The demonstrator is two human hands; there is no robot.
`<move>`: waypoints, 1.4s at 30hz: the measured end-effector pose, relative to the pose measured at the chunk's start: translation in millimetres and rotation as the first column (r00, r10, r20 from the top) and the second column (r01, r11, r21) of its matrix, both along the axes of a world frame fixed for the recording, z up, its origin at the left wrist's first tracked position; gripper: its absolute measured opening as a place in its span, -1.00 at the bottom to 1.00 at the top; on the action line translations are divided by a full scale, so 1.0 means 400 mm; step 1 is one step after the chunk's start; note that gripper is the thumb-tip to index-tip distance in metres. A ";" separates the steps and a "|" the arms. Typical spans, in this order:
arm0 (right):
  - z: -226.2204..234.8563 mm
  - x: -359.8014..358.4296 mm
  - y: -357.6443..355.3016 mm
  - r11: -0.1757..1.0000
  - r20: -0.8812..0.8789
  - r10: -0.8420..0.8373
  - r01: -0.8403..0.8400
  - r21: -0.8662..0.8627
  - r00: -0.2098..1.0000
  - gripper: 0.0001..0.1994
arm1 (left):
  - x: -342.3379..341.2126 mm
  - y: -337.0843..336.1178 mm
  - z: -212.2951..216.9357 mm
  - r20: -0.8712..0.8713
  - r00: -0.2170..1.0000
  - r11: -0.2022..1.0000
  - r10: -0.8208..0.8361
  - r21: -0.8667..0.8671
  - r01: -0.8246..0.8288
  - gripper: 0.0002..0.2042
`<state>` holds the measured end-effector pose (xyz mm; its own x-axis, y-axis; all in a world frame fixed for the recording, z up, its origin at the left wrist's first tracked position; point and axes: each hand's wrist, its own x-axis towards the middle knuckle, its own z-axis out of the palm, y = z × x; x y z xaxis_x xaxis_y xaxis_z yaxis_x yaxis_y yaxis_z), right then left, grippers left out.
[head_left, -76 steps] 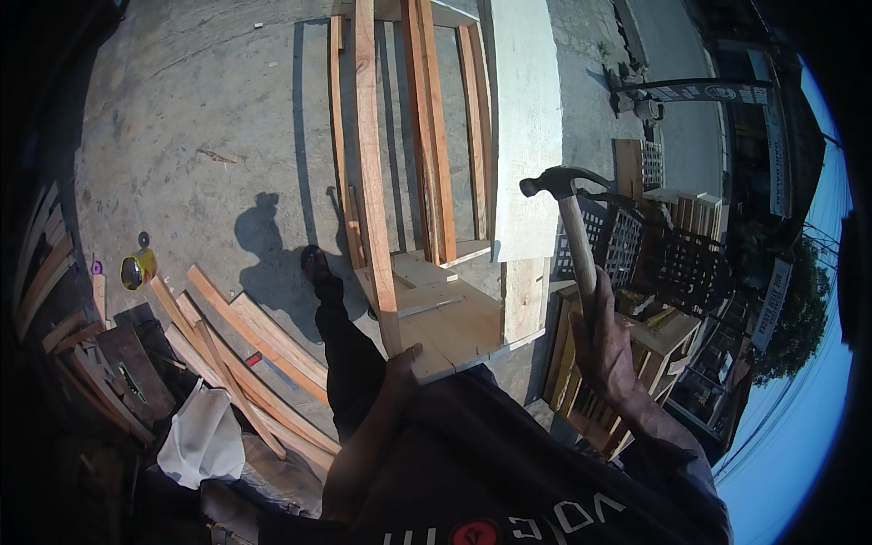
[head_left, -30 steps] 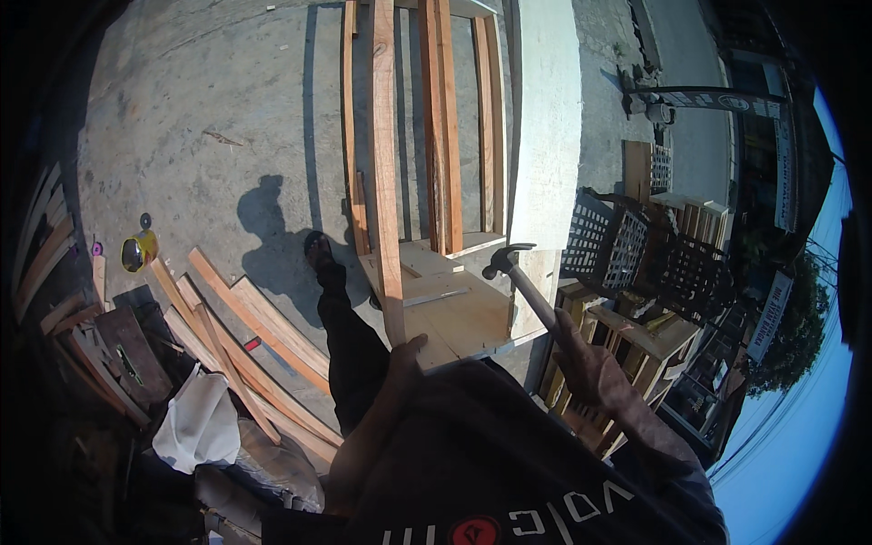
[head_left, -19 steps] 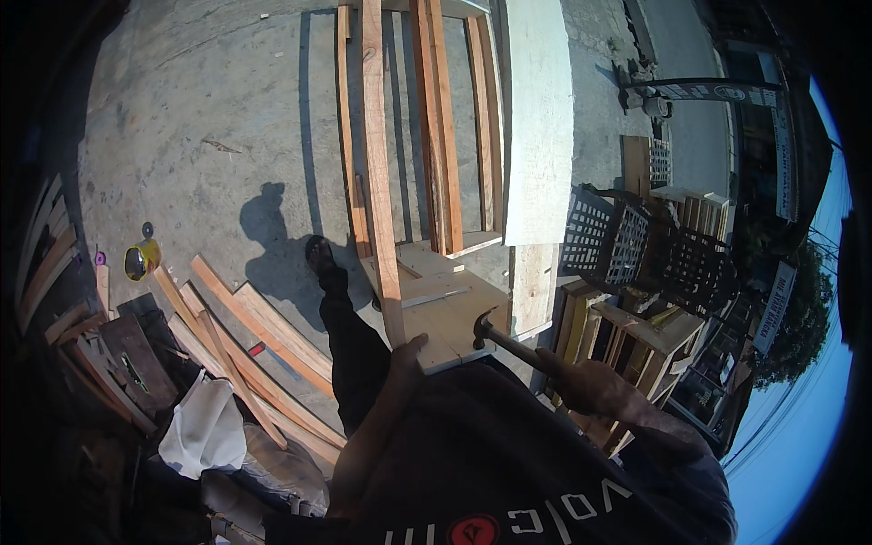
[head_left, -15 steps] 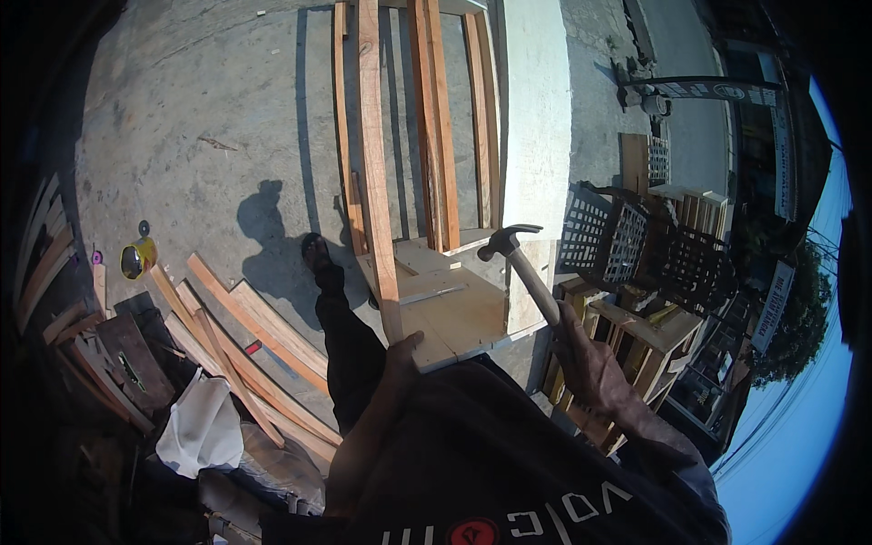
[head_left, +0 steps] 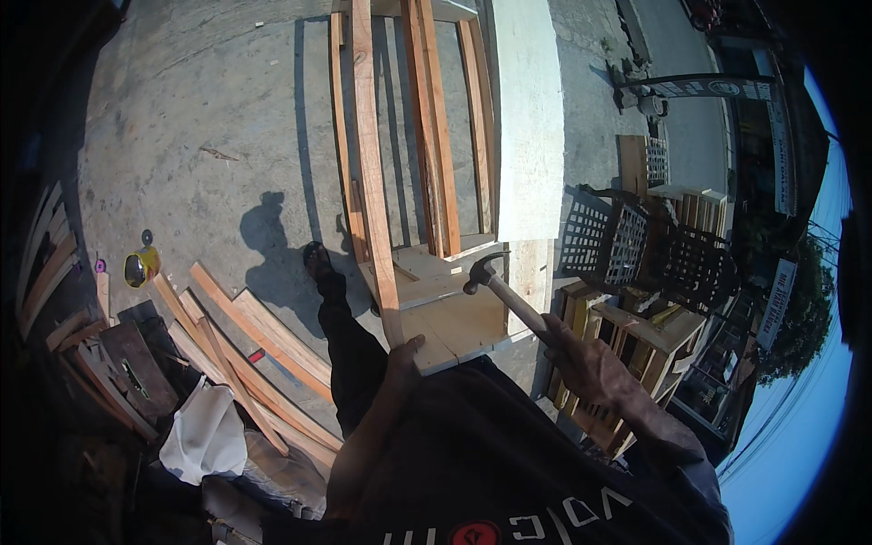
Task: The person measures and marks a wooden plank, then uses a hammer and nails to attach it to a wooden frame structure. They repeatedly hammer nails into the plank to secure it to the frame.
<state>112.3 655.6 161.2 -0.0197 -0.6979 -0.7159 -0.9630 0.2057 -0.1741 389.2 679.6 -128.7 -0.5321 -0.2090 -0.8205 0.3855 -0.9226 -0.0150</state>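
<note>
My right hand (head_left: 581,363) is wrapped round the handle of a claw hammer (head_left: 520,307). Its metal head hangs over the near end of a long wooden frame (head_left: 368,154), apart from the wood as far as I can see. At that near corner, my left hand (head_left: 401,363) grips the frame, thumb on top beside the end of a long beam; its other fingers are mostly hidden. A pale plywood panel (head_left: 454,325) closes the near end against my body. Along the frame's right side runs a white-faced board (head_left: 529,127).
Loose wooden strips (head_left: 236,354) lie on the concrete at left, near a yellow roll (head_left: 141,269), a dark case (head_left: 136,363) and a white cloth (head_left: 204,436). Dark lattice furniture (head_left: 627,241) and a wooden frame stack (head_left: 627,363) stand at right. My foot (head_left: 316,259) is left of the frame.
The hammer head has moved down and to the left, closer to the frame's near end, with my right hand following slightly. My left hand keeps its grip on the corner.
</note>
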 end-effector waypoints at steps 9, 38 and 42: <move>0.012 0.006 -0.013 0.885 -0.043 -0.382 0.379 0.269 0.923 -0.49 | -0.009 0.000 -0.007 0.097 0.992 0.989 -0.078 0.134 0.065 -0.49; 0.027 0.009 -0.024 0.816 -0.114 -0.322 0.337 0.471 0.940 -0.67 | -0.020 -0.017 0.014 0.113 0.992 0.996 -0.051 0.078 0.042 -0.48; 0.022 0.017 -0.026 0.769 -0.091 -0.191 0.207 0.605 0.977 -0.70 | -0.024 -0.025 0.023 0.141 0.986 0.992 -0.087 0.108 0.072 -0.45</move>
